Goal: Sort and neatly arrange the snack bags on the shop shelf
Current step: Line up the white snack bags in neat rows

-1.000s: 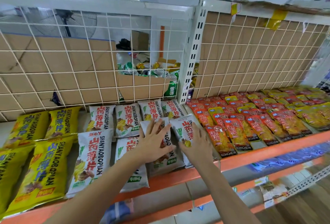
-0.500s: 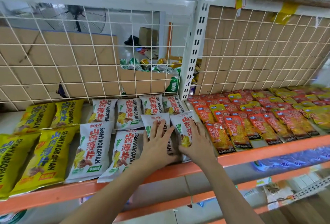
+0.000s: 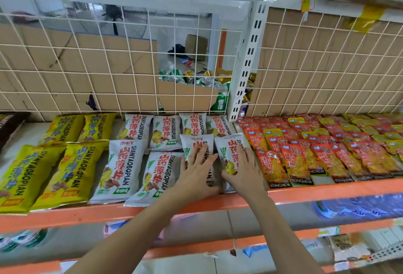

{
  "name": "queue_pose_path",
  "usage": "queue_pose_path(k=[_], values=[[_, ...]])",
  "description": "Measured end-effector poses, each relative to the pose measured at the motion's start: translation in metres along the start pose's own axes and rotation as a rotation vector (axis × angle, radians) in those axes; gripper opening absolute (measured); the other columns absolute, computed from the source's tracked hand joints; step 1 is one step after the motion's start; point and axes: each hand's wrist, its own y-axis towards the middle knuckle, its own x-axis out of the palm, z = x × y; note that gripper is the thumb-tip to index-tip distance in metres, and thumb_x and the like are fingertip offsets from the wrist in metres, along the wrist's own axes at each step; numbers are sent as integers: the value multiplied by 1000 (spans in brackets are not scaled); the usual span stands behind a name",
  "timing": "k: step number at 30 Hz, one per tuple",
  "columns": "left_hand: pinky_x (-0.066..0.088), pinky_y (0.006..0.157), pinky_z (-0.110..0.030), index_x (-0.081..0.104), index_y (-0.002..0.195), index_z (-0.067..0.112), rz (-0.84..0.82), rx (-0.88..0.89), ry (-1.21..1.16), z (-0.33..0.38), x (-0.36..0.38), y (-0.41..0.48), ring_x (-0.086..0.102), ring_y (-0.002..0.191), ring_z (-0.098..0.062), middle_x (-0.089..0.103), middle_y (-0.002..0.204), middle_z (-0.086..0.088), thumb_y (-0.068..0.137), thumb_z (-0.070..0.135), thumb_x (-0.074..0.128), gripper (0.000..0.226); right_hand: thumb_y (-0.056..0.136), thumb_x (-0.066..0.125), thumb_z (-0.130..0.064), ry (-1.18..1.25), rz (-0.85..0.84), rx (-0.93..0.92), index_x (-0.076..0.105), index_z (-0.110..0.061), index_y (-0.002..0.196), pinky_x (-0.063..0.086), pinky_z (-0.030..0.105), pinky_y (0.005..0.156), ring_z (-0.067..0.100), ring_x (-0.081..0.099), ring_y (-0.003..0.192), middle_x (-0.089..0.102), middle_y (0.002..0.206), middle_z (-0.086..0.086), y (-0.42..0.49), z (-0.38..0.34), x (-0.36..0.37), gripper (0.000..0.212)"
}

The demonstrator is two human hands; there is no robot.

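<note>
Several white snack bags with red lettering lie flat on the orange-edged shelf point(image 3: 327, 188). My left hand point(image 3: 196, 171) rests flat with straight fingers on one front-row white bag point(image 3: 196, 140). Just right of it, my right hand point(image 3: 244, 169) presses flat on the neighbouring white bag point(image 3: 229, 149). Two more white bags point(image 3: 124, 169) lie to the left in the front row, and several others point(image 3: 165, 129) sit behind them. Yellow bags point(image 3: 72, 173) fill the shelf's left part.
Rows of small red and yellow packets point(image 3: 305, 155) cover the shelf right of a white upright post point(image 3: 246, 66). A wire grid backed with cardboard point(image 3: 65, 66) closes the rear. Drink cans point(image 3: 196, 79) show behind it. Lower shelves point(image 3: 283, 234) hold other goods.
Both hands slid the two front white bags back and closer together, side by side. The view moved nearer to the shelf.
</note>
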Motion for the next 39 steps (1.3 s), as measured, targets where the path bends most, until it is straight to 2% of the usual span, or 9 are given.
queue_pose_path(k=[4,8,10,14,18,23,27,34,39], values=[[-8,115,-45,15,147,33,57,14,-20,-3,-13,-11,-19,142,-15,-11,157,6,86,48,55,74,87,51,-51,35,82,-30,9,-24,149,19,45,113,26,13,143,8,156,3,-5,-1,-5,80],[13,115,-40,28,143,30,331,-118,-94,-20,-32,-31,10,143,-16,14,155,6,91,37,53,58,89,52,-40,111,102,-149,20,-23,146,18,40,113,20,15,142,16,155,1,-10,-8,-11,68],[20,113,-39,29,143,25,390,-214,-101,-34,-38,-41,17,141,-19,20,153,2,91,36,53,58,90,54,-35,124,78,-212,26,-21,145,16,36,113,17,17,141,23,153,0,-12,-15,-9,64],[18,115,-38,22,146,19,271,-349,-62,-56,-30,-54,14,143,-22,15,155,-3,90,42,53,68,89,52,-36,100,49,-360,39,-18,138,23,32,110,19,33,133,39,143,0,-17,-29,-3,53],[21,114,-42,13,147,23,198,-436,23,-52,-21,-55,22,140,-26,11,156,-3,87,50,52,77,94,46,-34,-32,-5,-449,34,-23,141,17,31,113,14,27,137,33,148,-4,-18,-40,4,50],[27,109,-45,7,147,27,137,-495,35,-43,-24,-52,27,137,-32,7,155,-5,83,50,58,85,92,48,-36,-41,-47,-491,41,-22,138,19,33,112,17,27,136,37,145,-1,-18,-48,18,49],[27,109,-46,10,146,26,172,-513,-8,-45,-27,-52,22,137,-32,17,151,-7,83,42,59,82,91,48,-37,-57,-25,-496,44,-23,135,21,35,114,17,26,136,38,144,-1,-16,-49,23,47],[35,106,-40,21,145,22,296,-457,-133,-52,-25,-58,34,131,-27,28,146,-6,79,34,65,81,91,51,-34,-38,-14,-496,47,-23,133,22,34,113,15,27,136,39,143,-2,-17,-48,23,44],[45,94,-35,32,141,21,423,-408,-241,-53,-31,-66,42,125,-21,33,142,-1,79,28,70,72,86,40,-40,-15,-28,-484,50,-23,131,25,36,110,14,32,133,43,140,-2,-17,-53,21,49]])
